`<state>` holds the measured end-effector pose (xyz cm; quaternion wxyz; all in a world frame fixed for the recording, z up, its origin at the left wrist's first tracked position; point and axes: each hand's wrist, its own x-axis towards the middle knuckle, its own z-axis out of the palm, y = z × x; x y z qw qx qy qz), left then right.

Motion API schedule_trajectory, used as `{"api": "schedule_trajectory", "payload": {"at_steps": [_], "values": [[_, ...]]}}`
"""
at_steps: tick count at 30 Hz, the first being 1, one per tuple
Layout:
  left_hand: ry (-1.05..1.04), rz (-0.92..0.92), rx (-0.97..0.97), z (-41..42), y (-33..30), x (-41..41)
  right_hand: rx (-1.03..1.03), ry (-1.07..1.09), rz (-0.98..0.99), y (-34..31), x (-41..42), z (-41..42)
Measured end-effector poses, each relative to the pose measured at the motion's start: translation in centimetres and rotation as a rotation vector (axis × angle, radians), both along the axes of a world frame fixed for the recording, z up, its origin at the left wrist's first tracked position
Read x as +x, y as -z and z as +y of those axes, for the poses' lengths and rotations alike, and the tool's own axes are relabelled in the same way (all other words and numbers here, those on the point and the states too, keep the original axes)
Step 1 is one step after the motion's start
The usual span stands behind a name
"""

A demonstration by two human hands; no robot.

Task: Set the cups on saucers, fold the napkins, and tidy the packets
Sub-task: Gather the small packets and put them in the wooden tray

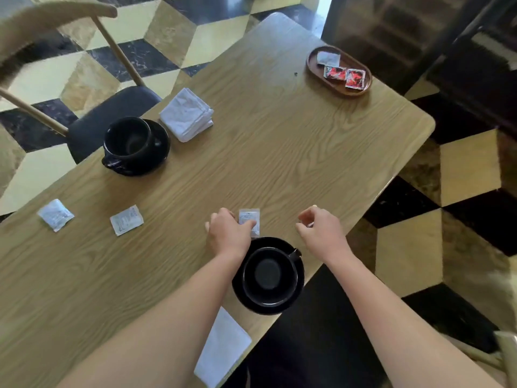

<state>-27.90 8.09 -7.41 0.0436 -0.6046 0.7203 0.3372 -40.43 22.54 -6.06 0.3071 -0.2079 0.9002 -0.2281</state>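
Note:
My left hand (228,232) pinches a white packet (249,217) lying on the table just beyond the near black cup (270,275), which sits on its black saucer (291,301). My right hand (321,229) hovers to the right with fingers curled and nothing visible in it. Two more white packets (126,220) (55,215) lie at the left. A second black cup (127,140) stands on a saucer (161,147) at the far left, next to a folded white napkin (186,114). Another folded napkin (223,345) lies under my left forearm.
A brown oval wooden tray (361,92) at the far right corner holds a white packet (328,57) and two red packets (344,75). A chair (112,107) stands at the table's left side. The wooden table (279,141) has its right edge close to my right hand.

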Motion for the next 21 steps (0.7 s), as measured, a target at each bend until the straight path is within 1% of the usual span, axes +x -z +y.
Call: {"api": "schedule_trajectory", "payload": {"at_steps": [3, 5, 7, 9, 10, 12, 14, 15, 16, 18, 21], "values": [[0.030, -0.091, -0.018, 0.2, 0.2, -0.9, -0.028, 0.007, -0.034, 0.3, 0.9, -1.7], [0.049, -0.105, -0.002, 0.2, 0.4, -1.2, -0.025, -0.008, -0.085, 0.6, 1.2, -3.5], [0.037, -0.024, 0.058, 0.1, 0.3, -1.4, 0.008, -0.026, -0.141, 0.9, 1.5, -5.0], [-0.028, 0.124, 0.116, 0.1, -0.1, -1.6, 0.017, -0.033, -0.151, 1.0, 1.8, -5.6], [-0.081, 0.217, 0.161, 0.2, -0.3, -1.7, 0.013, -0.029, -0.125, 0.9, 1.9, -5.4], [-0.165, 0.388, 0.312, 0.2, -1.0, -2.1, 0.024, -0.018, 0.019, 0.6, 1.8, -4.0], [-0.195, 0.496, 0.458, 0.3, -1.5, -3.0, 0.084, -0.009, 0.218, 0.5, 1.3, -1.7], [-0.207, 0.523, 0.520, 0.5, -1.7, -3.6, 0.127, 0.011, 0.279, 0.5, 1.0, -0.5], [-0.211, 0.529, 0.568, 0.8, -1.9, -4.3, 0.166, 0.043, 0.298, 0.6, 0.8, 0.5], [-0.215, 0.495, 0.633, 1.5, -2.1, -5.6, 0.213, 0.105, 0.254, 0.8, 0.2, 1.7], [-0.224, 0.452, 0.675, 2.3, -2.0, -6.6, 0.215, 0.164, 0.152, 1.2, -0.6, 1.8]]}}
